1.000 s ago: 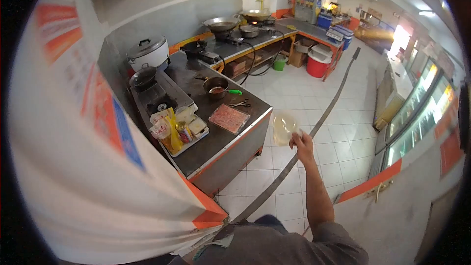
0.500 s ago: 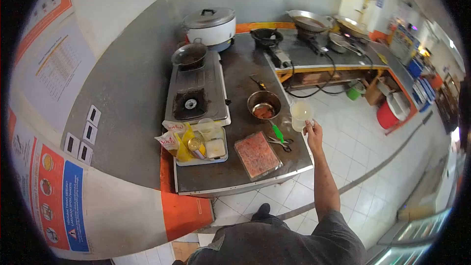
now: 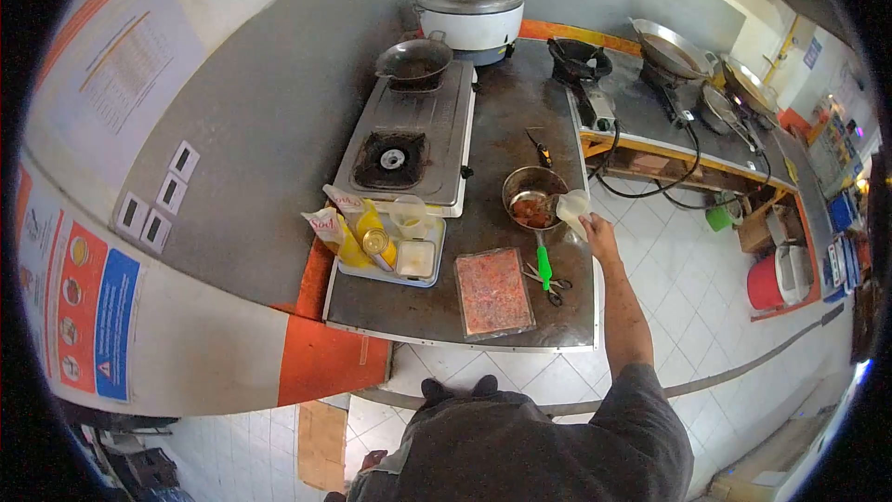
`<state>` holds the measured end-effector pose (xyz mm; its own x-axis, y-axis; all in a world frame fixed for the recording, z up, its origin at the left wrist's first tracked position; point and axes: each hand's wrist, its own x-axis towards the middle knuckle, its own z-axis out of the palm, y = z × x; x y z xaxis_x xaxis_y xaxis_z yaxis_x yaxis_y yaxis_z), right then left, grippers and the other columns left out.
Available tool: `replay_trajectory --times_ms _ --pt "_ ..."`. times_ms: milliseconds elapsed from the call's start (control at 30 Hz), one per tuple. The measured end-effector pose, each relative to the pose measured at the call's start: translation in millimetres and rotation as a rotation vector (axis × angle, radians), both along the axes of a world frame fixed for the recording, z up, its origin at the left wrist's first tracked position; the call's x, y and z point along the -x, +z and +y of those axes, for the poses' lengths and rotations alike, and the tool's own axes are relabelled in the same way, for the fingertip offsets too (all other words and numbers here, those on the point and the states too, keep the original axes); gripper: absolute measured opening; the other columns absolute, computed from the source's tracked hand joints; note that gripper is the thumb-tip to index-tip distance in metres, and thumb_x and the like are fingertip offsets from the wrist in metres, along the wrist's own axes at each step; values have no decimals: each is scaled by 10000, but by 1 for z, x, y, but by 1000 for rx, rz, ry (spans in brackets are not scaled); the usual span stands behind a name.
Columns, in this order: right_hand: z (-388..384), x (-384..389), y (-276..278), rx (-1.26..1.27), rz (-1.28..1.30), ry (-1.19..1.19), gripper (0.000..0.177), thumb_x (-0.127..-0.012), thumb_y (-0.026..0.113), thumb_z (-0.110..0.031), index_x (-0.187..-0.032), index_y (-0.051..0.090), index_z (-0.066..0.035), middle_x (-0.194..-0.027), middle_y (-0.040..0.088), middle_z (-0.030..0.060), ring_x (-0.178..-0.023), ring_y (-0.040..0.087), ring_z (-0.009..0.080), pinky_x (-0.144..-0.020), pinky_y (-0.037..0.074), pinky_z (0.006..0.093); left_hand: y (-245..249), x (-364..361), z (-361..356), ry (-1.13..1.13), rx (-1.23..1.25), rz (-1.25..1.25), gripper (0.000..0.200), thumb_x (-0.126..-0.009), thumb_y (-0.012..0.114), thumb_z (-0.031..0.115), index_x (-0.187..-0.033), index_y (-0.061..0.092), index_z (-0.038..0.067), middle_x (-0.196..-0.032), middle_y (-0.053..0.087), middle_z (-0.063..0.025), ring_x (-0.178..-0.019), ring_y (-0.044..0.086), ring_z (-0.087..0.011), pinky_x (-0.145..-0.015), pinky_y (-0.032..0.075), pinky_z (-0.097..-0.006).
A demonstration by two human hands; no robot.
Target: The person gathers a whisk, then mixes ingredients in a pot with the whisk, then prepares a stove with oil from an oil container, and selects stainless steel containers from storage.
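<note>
My right hand (image 3: 597,231) is closed on a translucent plastic measuring cup (image 3: 573,208), which tilts over the right rim of a small metal saucepan (image 3: 533,178). Something reddish-brown lies in the pan, and its handle (image 3: 544,265) has a green grip. Scissors (image 3: 555,293) lie beside that handle. To their left is a flat, clear-wrapped pack of reddish meat (image 3: 494,292). Behind the pan lies a black and yellow tool (image 3: 539,149). Low beside my body, only a small part of my left hand (image 3: 373,460) shows; its fingers are hard to make out.
A tray (image 3: 390,277) holds yellow pouches, a can and plastic tubs. Behind it stands a two-burner stove (image 3: 409,144) with a wok (image 3: 414,62). A large rice cooker (image 3: 471,19) is at the back. More burners and woks line the right counter (image 3: 641,121).
My right hand has brought the cup left to the saucepan and tipped it over the rim. The camera view has shifted, and part of my left hand now shows.
</note>
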<state>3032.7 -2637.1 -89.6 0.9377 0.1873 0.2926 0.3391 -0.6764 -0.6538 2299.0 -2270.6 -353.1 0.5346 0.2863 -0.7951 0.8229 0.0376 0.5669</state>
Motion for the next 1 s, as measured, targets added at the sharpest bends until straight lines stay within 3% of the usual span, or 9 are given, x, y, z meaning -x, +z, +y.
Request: replay_trajectory --times_ms 67,333,400,467,533,600,767,933,1000 --pt "-2 -7 1 88 11 64 317 -817 569 -256 -735 495 41 -660 534 255 -626 505 412 -567 420 399 -6 5 -16 -53 -1 -45 341 -793 575 226 -1062 570 17 -1123 550 -119 -1032 533 -187 -897 425 -305" --pt "-1 -30 6 389 13 120 328 -830 524 -309 -796 542 17 -762 576 241 -770 555 408 -657 447 452 -18 -7 -56 -326 -235 -112 391 -784 585 266 -1081 568 13 -1179 516 -144 -1041 525 -194 -900 416 -305" --pt "2 -35 9 448 33 114 334 -834 510 -324 -822 560 6 -789 587 232 -780 562 401 -676 460 444 -27 -2 -61 -208 -278 -212 403 -771 611 274 -1073 569 10 -1051 596 -130 -914 583 -212 -828 461 -304" --pt "9 -33 21 577 55 151 320 -833 501 -330 -886 580 -25 -827 596 208 -792 577 380 -707 477 436 -30 1 -65 218 28 98 401 -775 620 279 -1070 567 13 -960 631 -119 -849 602 -215 -767 482 -301" --pt "12 -40 19 656 31 177 305 -834 498 -327 -901 584 -42 -847 597 195 -808 581 366 -712 480 435 -32 3 -68 42 -103 -53 388 -790 609 282 -1073 564 21 -974 626 -120 -866 597 -201 -751 480 -305" --pt "16 -44 16 733 8 202 292 -835 495 -323 -916 588 -58 -866 598 182 -824 584 351 -716 484 433 -30 3 -69 300 73 40 362 -803 593 260 -1075 562 24 -957 628 -130 -879 597 -208 -739 484 -300" --pt "29 -39 12 952 -186 219 218 -786 519 -260 -929 600 -117 -937 599 135 -887 567 342 -705 487 394 -30 13 -68 286 151 -170 347 -820 571 255 -1062 556 7 -979 609 -149 -881 598 -226 -716 495 -311" --pt "39 -37 -11 1106 -457 247 207 -773 516 -229 -929 598 -119 -976 574 100 -924 532 332 -766 451 406 -2 31 -80 751 537 -323 361 -836 555 228 -1105 496 -5 -981 587 -149 -877 594 -244 -703 517 -352" --pt "35 -38 -14 1125 -568 297 202 -777 513 -220 -930 595 -117 -983 564 91 -929 523 326 -781 440 415 -18 51 -78 154 -56 -451 387 -827 574 223 -1091 482 -45 -974 582 -153 -876 586 -263 -705 523 -362"
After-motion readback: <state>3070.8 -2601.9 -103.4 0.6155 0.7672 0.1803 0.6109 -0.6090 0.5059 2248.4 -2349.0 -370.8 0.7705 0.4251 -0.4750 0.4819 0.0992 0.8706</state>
